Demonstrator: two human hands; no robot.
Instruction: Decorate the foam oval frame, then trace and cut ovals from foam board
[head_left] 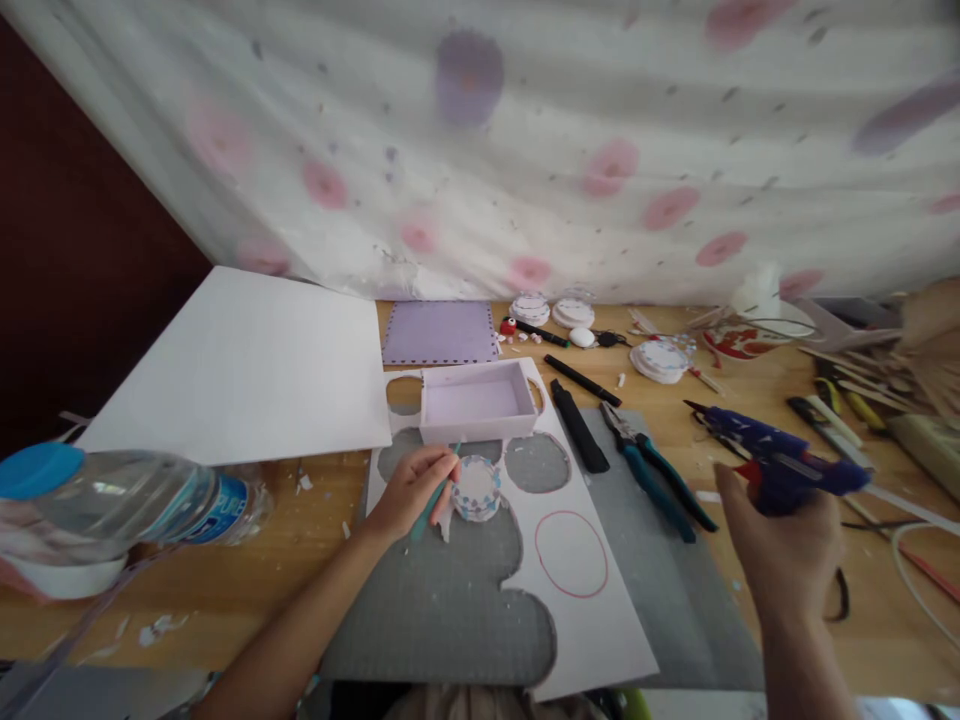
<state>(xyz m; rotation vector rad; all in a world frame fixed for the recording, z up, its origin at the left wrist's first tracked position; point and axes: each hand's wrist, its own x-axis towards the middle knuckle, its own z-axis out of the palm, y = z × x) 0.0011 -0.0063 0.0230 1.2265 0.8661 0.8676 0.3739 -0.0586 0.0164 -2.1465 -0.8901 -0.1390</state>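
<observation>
Left hand (415, 488): pinches a slim teal item (425, 517), well apart from the right.
Right hand (787, 545): clasps a blue glue gun (769, 443).
Patterned disc (478, 487): at the left fingertips, contact unclear.
White tray (476, 429): just beyond the left hand.
Pliers (651, 470): between the hands.

No writing can be read; the blue label (220, 508) on the bottle (131, 495) is blurred
</observation>
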